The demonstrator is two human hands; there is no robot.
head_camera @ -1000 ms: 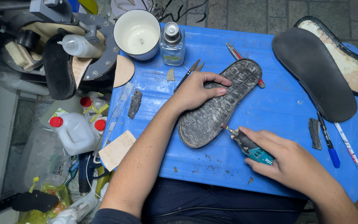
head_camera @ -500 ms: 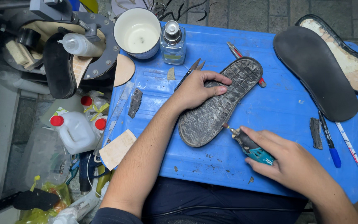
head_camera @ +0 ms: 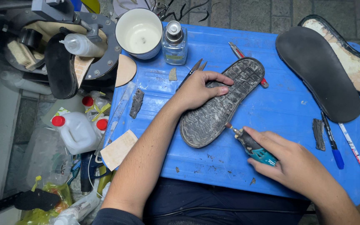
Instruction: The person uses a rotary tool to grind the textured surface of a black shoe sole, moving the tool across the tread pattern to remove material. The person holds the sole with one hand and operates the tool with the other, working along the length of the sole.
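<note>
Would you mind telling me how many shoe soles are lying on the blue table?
3: a worn sole under the left hand, a smooth black sole at the right, and a pale-faced sole partly beneath it. Others may be hidden.

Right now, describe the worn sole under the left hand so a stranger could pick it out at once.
Start at the blue table. Near its middle lies the grey treaded sole, tread up, pressed down by the left hand, with the right hand holding a small teal rotary tool at its edge. Unlike the smooth black sole at the far right, it is patterned and scuffed.
</note>
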